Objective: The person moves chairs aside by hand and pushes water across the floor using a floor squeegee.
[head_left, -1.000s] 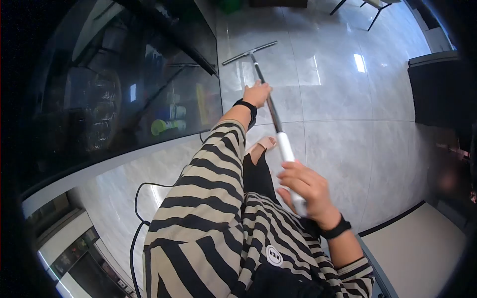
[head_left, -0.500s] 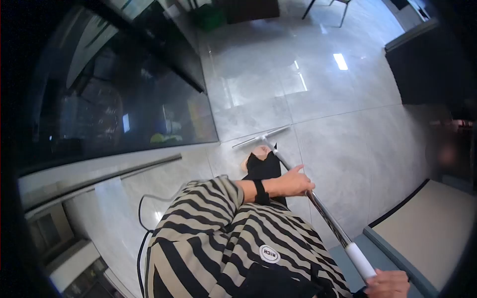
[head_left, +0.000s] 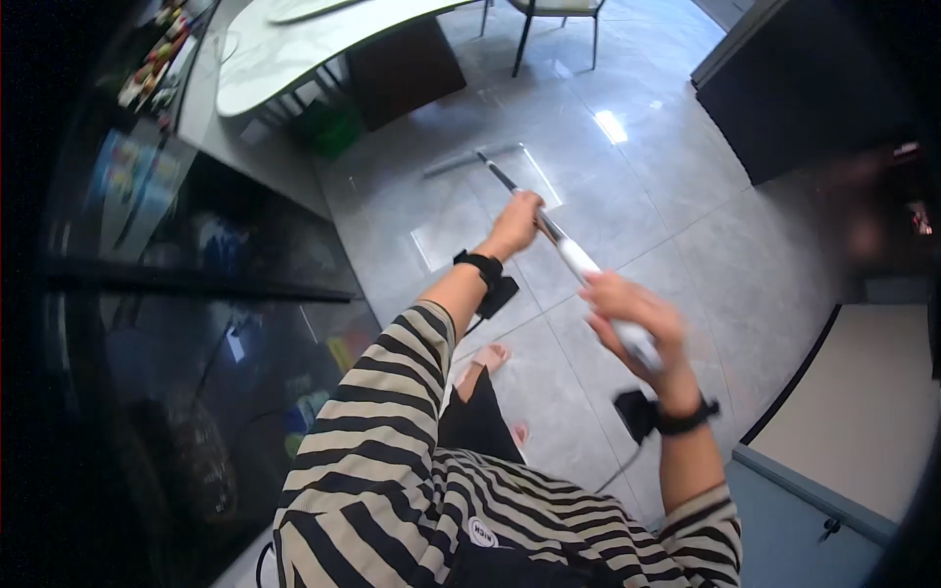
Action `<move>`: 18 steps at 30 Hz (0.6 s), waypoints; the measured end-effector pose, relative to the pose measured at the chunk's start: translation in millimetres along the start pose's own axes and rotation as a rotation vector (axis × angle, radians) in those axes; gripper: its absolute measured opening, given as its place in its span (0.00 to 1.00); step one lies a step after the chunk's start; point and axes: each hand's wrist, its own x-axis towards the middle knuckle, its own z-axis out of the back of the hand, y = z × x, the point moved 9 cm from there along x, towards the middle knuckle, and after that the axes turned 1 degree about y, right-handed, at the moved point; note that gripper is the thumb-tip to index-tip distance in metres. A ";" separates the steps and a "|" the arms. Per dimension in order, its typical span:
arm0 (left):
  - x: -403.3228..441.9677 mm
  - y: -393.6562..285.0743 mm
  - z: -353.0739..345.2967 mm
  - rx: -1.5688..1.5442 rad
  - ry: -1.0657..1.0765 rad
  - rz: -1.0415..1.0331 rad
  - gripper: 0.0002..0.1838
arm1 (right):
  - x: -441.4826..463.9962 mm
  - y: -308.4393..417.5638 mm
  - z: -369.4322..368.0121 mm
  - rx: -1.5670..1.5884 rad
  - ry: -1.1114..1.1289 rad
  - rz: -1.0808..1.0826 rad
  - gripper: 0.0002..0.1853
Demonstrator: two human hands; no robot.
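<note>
A floor squeegee [head_left: 498, 175] with a long metal pole and a wide, thin bar reaches forward from me, its bar at floor level on the grey tiles. My left hand [head_left: 517, 223] is closed around the metal pole, below the white grip. Higher up, my right hand [head_left: 639, 316] wraps the white grip [head_left: 578, 259] near its top end; motion blurs these fingers somewhat. Both wrists wear black straps with small black boxes.
On the left stands a dark glass panel [head_left: 206, 363]. A white marble-look table [head_left: 294, 54], a green bin [head_left: 328, 127] and a chair [head_left: 556, 10] are ahead. A dark cabinet [head_left: 784, 93] stands right, with a beige-topped piece [head_left: 853, 402] nearer. My feet are below.
The squeegee's bar has gone from beside my foot to farther ahead on the floor. Both arms now extend forward, with the right hand raised from the lower right. My view has also shifted.
</note>
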 end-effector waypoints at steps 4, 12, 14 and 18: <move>78.0 135.5 -44.1 -0.494 -0.063 0.387 0.12 | 71.7 -100.1 -42.9 0.149 -0.084 -0.069 0.04; 68.7 67.1 -25.7 0.159 0.082 0.035 0.10 | 43.5 -108.7 -43.2 0.159 -0.208 -0.049 0.03; 61.5 61.5 -44.3 0.203 0.133 -0.015 0.13 | 23.3 -89.4 -28.7 0.118 -0.239 -0.099 0.02; -4.8 31.4 -83.2 0.110 0.411 -0.044 0.11 | -41.2 -0.1 2.4 0.058 -0.235 -0.185 0.04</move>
